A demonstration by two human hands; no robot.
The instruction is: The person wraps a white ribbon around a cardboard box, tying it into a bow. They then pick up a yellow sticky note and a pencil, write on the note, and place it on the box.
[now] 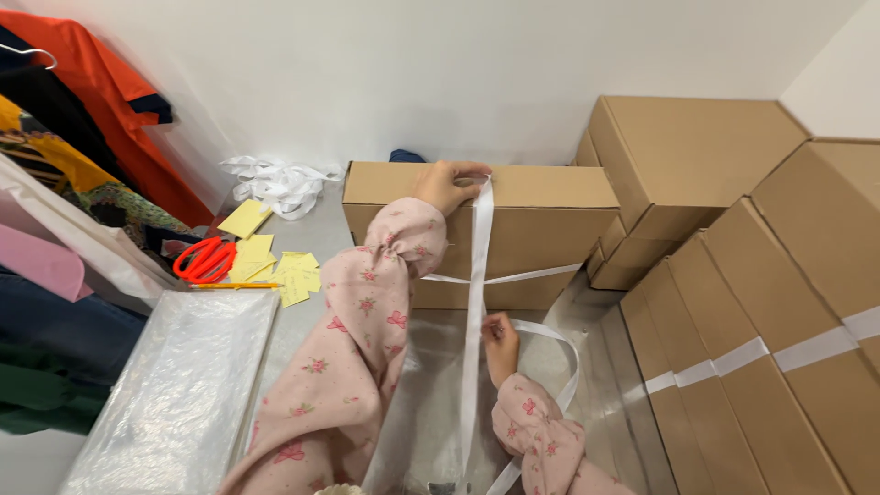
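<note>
Landmark: brown cardboard box (541, 220) at the middle, lying flat against the white wall, crossed by white ribbon (478, 275). Right of it, a stack of plain brown boxes (683, 165), tilted. Further right and nearer, a row of brown boxes (779, 367) on edge, banded with white ribbon. Left of it, loose yellow paper slips (275, 266), rectangular. Lower left of it, a flat clear plastic-wrapped package (183, 394), silvery grey.

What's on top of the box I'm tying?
Your left hand presses the white ribbon onto the box. Something dark blue peeks out behind it, mostly hidden.
</note>
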